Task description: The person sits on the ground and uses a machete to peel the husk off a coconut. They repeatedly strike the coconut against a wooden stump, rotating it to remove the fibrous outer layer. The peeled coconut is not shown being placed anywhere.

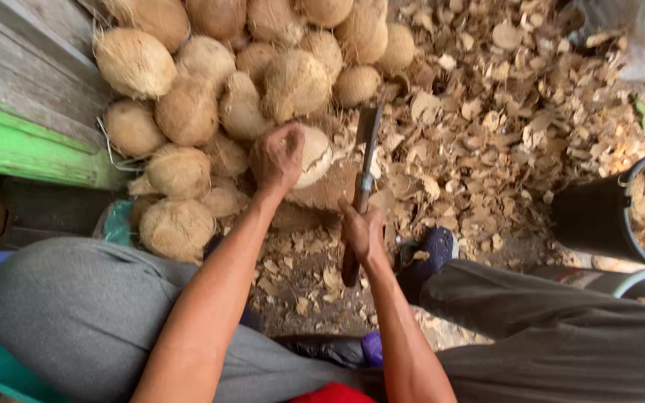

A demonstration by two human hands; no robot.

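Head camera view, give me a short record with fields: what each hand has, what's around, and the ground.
left hand: left hand grips a partly peeled coconut
right hand: right hand holds a cleaver, blade up beside the coconut
pile: husked coconuts heaped beyond the hands
ground: shell chips scattered all over
right edge: black bucket holding fibre

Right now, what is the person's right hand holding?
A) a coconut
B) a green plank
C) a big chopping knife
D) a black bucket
C: the right hand grips the wooden handle of a big chopping knife, its blade pointing up beside the partly peeled coconut that the left hand steadies.
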